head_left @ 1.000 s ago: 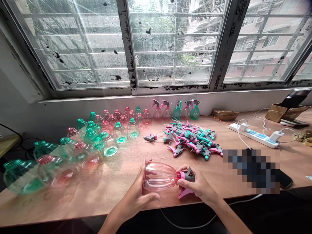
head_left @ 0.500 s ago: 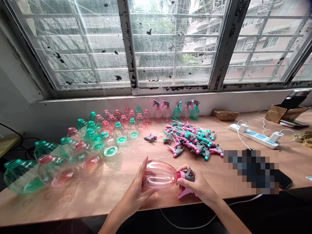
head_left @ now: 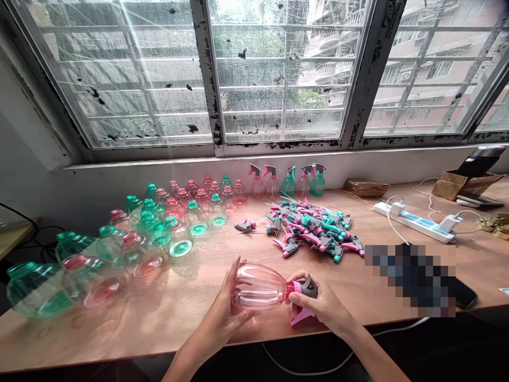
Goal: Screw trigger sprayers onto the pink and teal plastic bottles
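A clear pink spray bottle [head_left: 260, 286] lies sideways in the air above the table's front edge, its base to the left. My left hand [head_left: 225, 305] is wrapped round the base end, thumb below and fingers behind. At the neck, my right hand [head_left: 318, 302] grips the pink collar of a grey and pink spray head [head_left: 308, 287], which sits against the bottle's mouth. The pink trigger hangs downward under my right fingers. Whether the collar is fully threaded cannot be made out. Beyond my hands lies a heap of loose spray heads [head_left: 314, 225] in pink, green and grey.
Several open green and pink bottles [head_left: 170, 233] stand in rows at the left. Finished-looking spray bottles [head_left: 288, 183] line the wall under the window. A white power strip [head_left: 415, 220], a dark, partly blurred-out device [head_left: 463, 292] and a cardboard box [head_left: 451, 183] are at the right.
My left hand has shifted its hold slightly on the bottle, its thumb moving in beneath the base. The right hand stays at the collar, almost still.
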Motion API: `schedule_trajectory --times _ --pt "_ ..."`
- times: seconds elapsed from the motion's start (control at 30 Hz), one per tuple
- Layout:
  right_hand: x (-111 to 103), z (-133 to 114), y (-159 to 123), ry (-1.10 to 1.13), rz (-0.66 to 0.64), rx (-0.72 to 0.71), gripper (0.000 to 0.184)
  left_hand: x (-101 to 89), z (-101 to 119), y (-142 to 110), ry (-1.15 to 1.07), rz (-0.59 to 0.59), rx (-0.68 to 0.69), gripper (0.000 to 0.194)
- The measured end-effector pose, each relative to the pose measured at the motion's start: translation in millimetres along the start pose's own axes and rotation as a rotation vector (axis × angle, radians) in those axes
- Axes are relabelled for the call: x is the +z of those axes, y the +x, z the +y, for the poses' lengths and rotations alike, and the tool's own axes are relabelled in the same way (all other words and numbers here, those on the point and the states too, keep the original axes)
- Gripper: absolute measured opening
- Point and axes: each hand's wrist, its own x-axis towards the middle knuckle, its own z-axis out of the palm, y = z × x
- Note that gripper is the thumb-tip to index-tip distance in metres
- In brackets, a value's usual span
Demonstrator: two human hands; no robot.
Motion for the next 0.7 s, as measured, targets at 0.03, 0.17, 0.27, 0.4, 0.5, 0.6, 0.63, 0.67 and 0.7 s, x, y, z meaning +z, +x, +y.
schedule_trajectory --times 0.03,0.17,0.27,0.4,0.5,0.6,0.63,0.67,0.7 --pt "-0.2 0.6 -0.1 -0.004 0.002 -0.002 0.04 0.0 -0.8 -0.2 -0.003 -0.001 -0.001 0.097" --pt "0.0 0.9 -0.2 0.018 0.0 0.001 0.042 0.5 3.2 -1.5 -0.037 -0.027 -0.039 0.106" --pt "0.5 -0.4 0.4 0.023 0.004 0.002 0.043 0.7 9.9 -2.7 -0.081 -0.039 -0.056 0.109" --pt "0.7 -1.4 1.0 0.001 0.013 -0.005 0.042 -0.1 12.6 -3.4 -0.092 -0.051 -0.064 0.105" --pt "0.6 0.1 1.3 0.031 0.027 -0.01 0.042 -0.7 10.6 -2.7 -0.069 -0.06 -0.034 0.104" --pt "0.6 2.4 1.5 0.066 0.025 0.009 0.043 -0.5 8.7 -2.3 -0.03 -0.056 0.008 0.099" --pt "0.6 2.9 1.4 0.072 0.018 0.017 0.044 -0.3 8.2 -2.3 -0.016 -0.047 0.017 0.096" --pt "0.7 3.3 1.3 0.072 0.013 0.019 0.044 0.1 7.7 -2.4 -0.005 -0.035 0.019 0.093" --pt "0.8 3.4 1.1 0.065 0.011 0.012 0.043 0.3 7.1 -2.6 0.001 -0.023 0.017 0.091"
